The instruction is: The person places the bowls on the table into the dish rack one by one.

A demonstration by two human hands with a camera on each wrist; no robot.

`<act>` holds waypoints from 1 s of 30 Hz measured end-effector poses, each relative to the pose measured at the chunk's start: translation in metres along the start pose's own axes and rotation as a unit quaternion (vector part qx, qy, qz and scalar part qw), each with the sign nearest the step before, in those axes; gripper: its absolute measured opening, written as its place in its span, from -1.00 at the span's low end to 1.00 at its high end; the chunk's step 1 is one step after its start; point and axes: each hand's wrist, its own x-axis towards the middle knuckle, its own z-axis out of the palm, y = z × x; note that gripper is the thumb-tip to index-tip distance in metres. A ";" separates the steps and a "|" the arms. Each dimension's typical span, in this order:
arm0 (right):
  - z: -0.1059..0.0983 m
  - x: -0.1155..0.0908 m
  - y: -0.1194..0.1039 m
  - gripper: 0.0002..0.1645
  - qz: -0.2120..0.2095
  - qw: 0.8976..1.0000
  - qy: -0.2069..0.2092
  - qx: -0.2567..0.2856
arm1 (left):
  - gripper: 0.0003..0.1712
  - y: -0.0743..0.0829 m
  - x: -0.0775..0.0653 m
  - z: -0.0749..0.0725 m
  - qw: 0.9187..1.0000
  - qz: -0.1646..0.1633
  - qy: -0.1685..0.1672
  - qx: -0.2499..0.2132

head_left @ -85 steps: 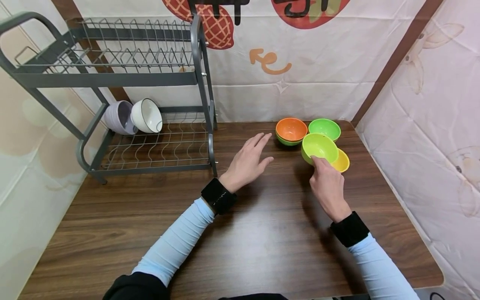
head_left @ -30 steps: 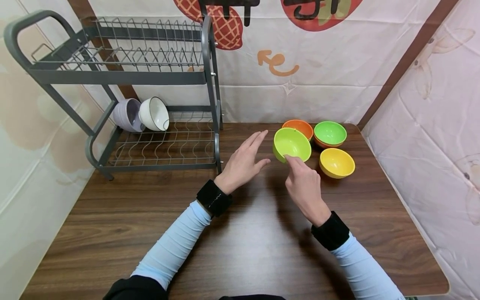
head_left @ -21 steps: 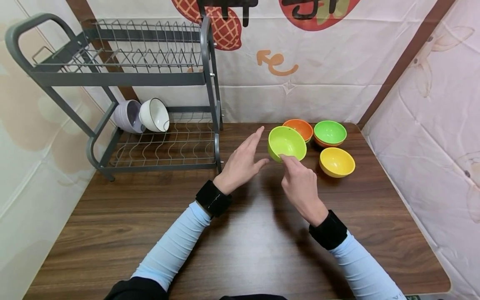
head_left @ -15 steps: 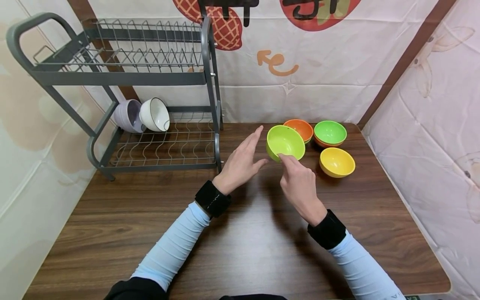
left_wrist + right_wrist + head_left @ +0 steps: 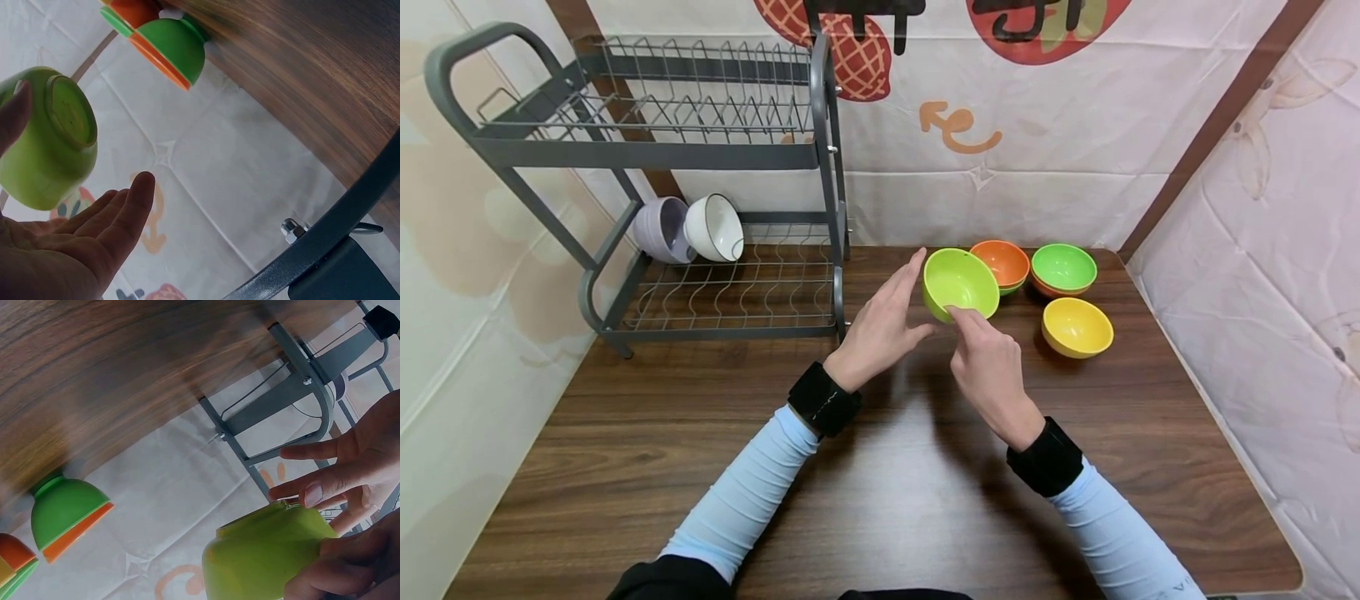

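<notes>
My right hand (image 5: pixel 991 367) pinches the near rim of a lime-green bowl (image 5: pixel 960 282), tilted with its inside toward me and raised above the table. Beside the bowl's left side, my left hand (image 5: pixel 880 329) has its fingers stretched out and thumb apart, holding nothing. In the left wrist view the bowl's underside (image 5: pixel 70 112) faces the left palm (image 5: pixel 69 262). The right wrist view shows the left fingertips right at the bowl's base (image 5: pixel 275 515), with the curled right fingers (image 5: pixel 337 575) at its rim.
An orange bowl (image 5: pixel 1000 260) in a green one, a green bowl (image 5: pixel 1063 267) in an orange one, and a yellow bowl (image 5: pixel 1077 327) stand at back right. The two-tier dish rack (image 5: pixel 655 155) at left holds lilac bowls (image 5: pixel 658 231) and a white bowl (image 5: pixel 715 227).
My right hand has lifted the lime-green bowl from over the yellow bowl and carried it left, up to the left hand. The left hand has barely moved and stays stretched out.
</notes>
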 end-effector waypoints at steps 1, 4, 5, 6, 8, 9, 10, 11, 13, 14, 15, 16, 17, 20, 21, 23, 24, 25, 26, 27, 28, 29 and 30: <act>0.000 0.000 -0.001 -0.52 0.000 1.000 0.001 0.002 | 0.38 0.000 0.000 0.000 1.000 0.003 0.004 -0.002; 0.003 0.001 -0.004 -0.54 -0.005 1.000 0.004 0.010 | 0.44 -0.001 0.000 0.002 1.000 0.007 0.019 -0.007; 0.004 0.001 -0.005 -0.55 -0.008 1.000 0.006 0.011 | 0.47 -0.001 -0.001 0.003 1.000 0.007 0.027 -0.012; 0.005 0.001 -0.006 -0.57 -0.012 1.000 0.008 0.014 | 0.49 -0.001 -0.001 0.004 0.999 0.007 0.036 -0.016; 0.006 0.001 -0.008 -0.59 -0.020 1.000 0.015 0.014 | 0.54 -0.001 -0.002 0.005 0.998 0.007 0.057 -0.022; 0.007 0.001 -0.009 -0.60 -0.024 0.999 0.020 0.014 | 0.56 -0.001 -0.003 0.005 0.997 0.009 0.068 -0.025; 0.007 0.001 -0.010 -0.61 -0.027 0.999 0.023 0.016 | 0.57 -0.001 -0.003 0.006 0.996 0.013 0.078 -0.028; 0.007 0.001 -0.012 -0.61 -0.028 0.999 0.026 0.017 | 0.56 0.000 -0.003 0.006 0.996 0.019 0.087 -0.031; 0.008 0.002 -0.014 -0.62 -0.030 0.999 0.032 0.021 | 0.53 0.000 -0.003 0.006 0.994 0.030 0.100 -0.034; 0.008 0.003 -0.016 -0.63 -0.030 0.999 0.034 0.024 | 0.51 0.000 -0.002 0.006 0.993 0.036 0.105 -0.035; 0.008 0.004 -0.017 -0.64 -0.030 0.999 0.035 0.028 | 0.48 0.000 -0.002 0.007 0.993 0.042 0.108 -0.037; 0.008 0.004 -0.019 -0.64 -0.031 0.998 0.035 0.031 | 0.46 0.001 -0.001 0.007 0.992 0.046 0.110 -0.040; 0.009 0.005 -0.020 -0.65 -0.031 0.998 0.036 0.034 | 0.43 0.001 -0.001 0.006 0.992 0.049 0.112 -0.042; 0.010 0.006 -0.023 -0.66 -0.034 0.998 0.038 0.041 | 0.38 0.001 0.000 0.007 0.990 0.056 0.118 -0.043; 0.010 0.006 -0.024 -0.67 -0.035 0.998 0.040 0.042 | 0.36 0.001 0.000 0.007 0.990 0.058 0.120 -0.043; 0.011 0.006 -0.025 -0.68 -0.036 0.997 0.045 0.045 | 0.34 0.001 0.000 0.007 0.989 0.061 0.126 -0.037; 0.012 0.006 -0.026 -0.68 -0.037 0.997 0.047 0.047 | 0.32 0.001 0.000 0.007 0.989 0.063 0.129 -0.033; 0.012 0.006 -0.026 -0.68 -0.037 0.997 0.048 0.049 | 0.30 0.001 0.000 0.007 0.989 0.065 0.132 -0.030; 0.013 0.005 -0.026 -0.68 -0.038 0.997 0.049 0.051 | 0.27 0.001 0.000 0.006 0.988 0.068 0.135 -0.026; 0.013 0.005 -0.026 -0.68 -0.038 0.997 0.049 0.053 | 0.25 0.001 0.001 0.005 0.988 0.070 0.137 -0.023; 0.014 0.005 -0.027 -0.68 -0.037 0.997 0.048 0.054 | 0.22 0.001 0.001 0.004 0.987 0.072 0.139 -0.018; 0.015 0.005 -0.027 -0.68 -0.036 0.997 0.046 0.054 | 0.19 0.001 0.001 0.003 0.987 0.074 0.141 -0.014; 0.015 0.005 -0.027 -0.68 -0.035 0.997 0.043 0.054 | 0.18 0.001 0.000 0.002 0.987 0.076 0.140 -0.012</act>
